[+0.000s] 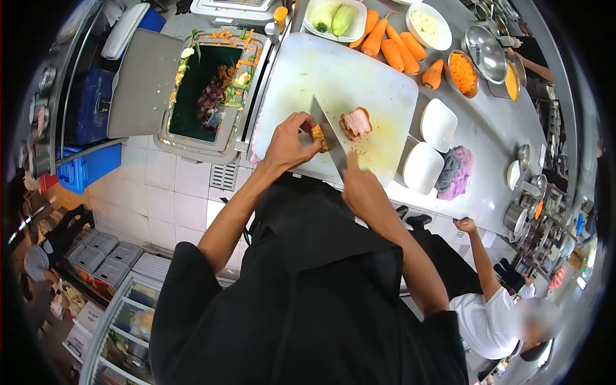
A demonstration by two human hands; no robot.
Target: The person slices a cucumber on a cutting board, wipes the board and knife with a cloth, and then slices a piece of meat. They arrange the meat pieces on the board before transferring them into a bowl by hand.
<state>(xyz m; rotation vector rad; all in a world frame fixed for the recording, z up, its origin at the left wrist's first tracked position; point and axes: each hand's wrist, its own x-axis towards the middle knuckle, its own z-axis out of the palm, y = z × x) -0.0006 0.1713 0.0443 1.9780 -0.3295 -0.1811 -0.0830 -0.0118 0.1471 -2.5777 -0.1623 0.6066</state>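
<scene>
Silvery steel knife [328, 130], clasped by the right hand [361, 184], slants between a golden-crusted meat chunk [319, 137] pinched in the left hand [288, 144] and a pink-and-white meat block [357, 123].

The left grip [289, 142] partly hides a meat piece [318, 135].

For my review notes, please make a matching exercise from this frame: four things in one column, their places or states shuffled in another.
1. knife
2. orange shreds
3. pale green vegetables
4. waste bin

A. in a white dish
B. gripped by the right hand
C. lid open, scraps inside
D. in a round metal bowl

Pairs: 1-B; 2-D; 3-A; 4-C
</scene>
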